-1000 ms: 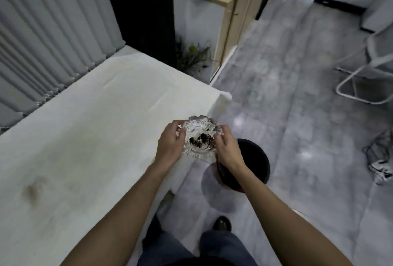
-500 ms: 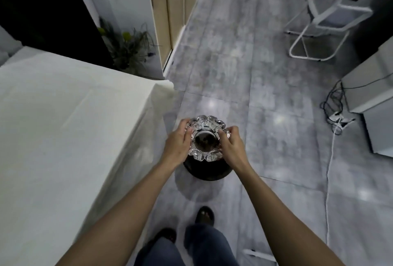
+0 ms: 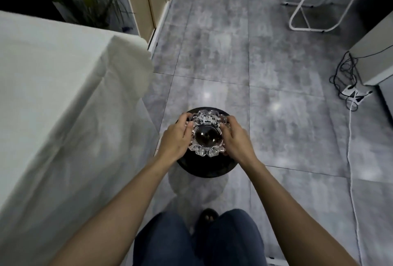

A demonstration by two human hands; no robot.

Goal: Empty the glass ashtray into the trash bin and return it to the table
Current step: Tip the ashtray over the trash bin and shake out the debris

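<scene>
The cut-glass ashtray (image 3: 207, 136) hangs directly above the round black trash bin (image 3: 207, 169) on the floor. My left hand (image 3: 175, 138) grips its left rim and my right hand (image 3: 237, 138) grips its right rim. The bowl's centre looks dark; I cannot tell whether that is ash or the bin seen through the glass. The ashtray and both hands cover most of the bin's opening. The table (image 3: 53, 95), draped in a white cloth, stands to the left of the bin.
Grey tiled floor (image 3: 212, 53) stretches ahead. A white folding chair (image 3: 314, 0) stands at the far right, tangled cables and a power strip (image 3: 350, 91) lie by a white unit on the right. A plant (image 3: 93, 8) and wooden cabinet (image 3: 148, 0) stand behind the table's corner.
Both hands carried the ashtray off the table's edge, rightward and down, to a spot over the bin. My view turned from the table toward the floor.
</scene>
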